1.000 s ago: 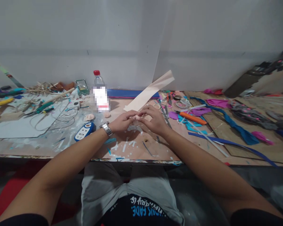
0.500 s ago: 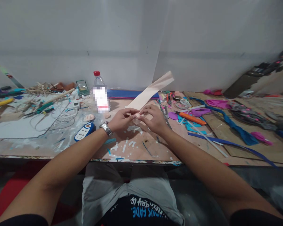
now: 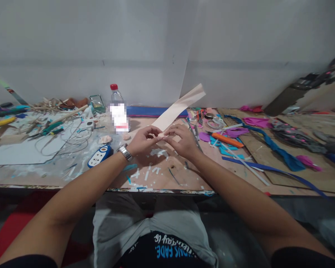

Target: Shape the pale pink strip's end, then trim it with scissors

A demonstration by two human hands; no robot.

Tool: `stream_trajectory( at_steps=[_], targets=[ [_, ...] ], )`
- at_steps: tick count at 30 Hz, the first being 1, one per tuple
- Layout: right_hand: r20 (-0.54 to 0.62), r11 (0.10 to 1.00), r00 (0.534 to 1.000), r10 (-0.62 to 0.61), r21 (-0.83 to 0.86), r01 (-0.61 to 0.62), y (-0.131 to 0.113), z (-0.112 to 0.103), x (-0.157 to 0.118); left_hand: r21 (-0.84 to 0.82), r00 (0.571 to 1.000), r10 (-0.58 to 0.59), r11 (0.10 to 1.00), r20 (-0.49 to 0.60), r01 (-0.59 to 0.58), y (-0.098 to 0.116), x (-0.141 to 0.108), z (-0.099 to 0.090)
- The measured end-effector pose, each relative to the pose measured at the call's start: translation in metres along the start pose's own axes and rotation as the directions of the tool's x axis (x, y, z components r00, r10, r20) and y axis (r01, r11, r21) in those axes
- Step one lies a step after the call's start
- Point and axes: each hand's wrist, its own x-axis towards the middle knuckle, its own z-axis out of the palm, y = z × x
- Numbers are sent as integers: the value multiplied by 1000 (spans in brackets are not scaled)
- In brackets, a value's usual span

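Pinching one pinkish piece (image 3: 161, 135): two hands (image 3: 143, 141) (image 3: 183, 141); one strip (image 3: 178, 107) beyond.

Beyond the right grip (image 3: 185, 143) we see a plain pale-grey wall (image 3: 86, 37), softly lit; beneath the grip runs our scuffed, paint-smeared wooden worktop (image 3: 191, 177), above a dim, dark-grey floor (image 3: 236, 230).

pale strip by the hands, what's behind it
Behind the pale strip, a flat blue piece shows on both sides, with the grey wall above; the stretch the strip crosses is hidden.
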Motion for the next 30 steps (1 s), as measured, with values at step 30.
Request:
stream_trajectory(
  at_steps=[30],
  targets=[
    [24,1000,1000,-5,24,4,-2,0,1,-42,1000,-6,999,30,7,0,-1,-3]
  ],
)
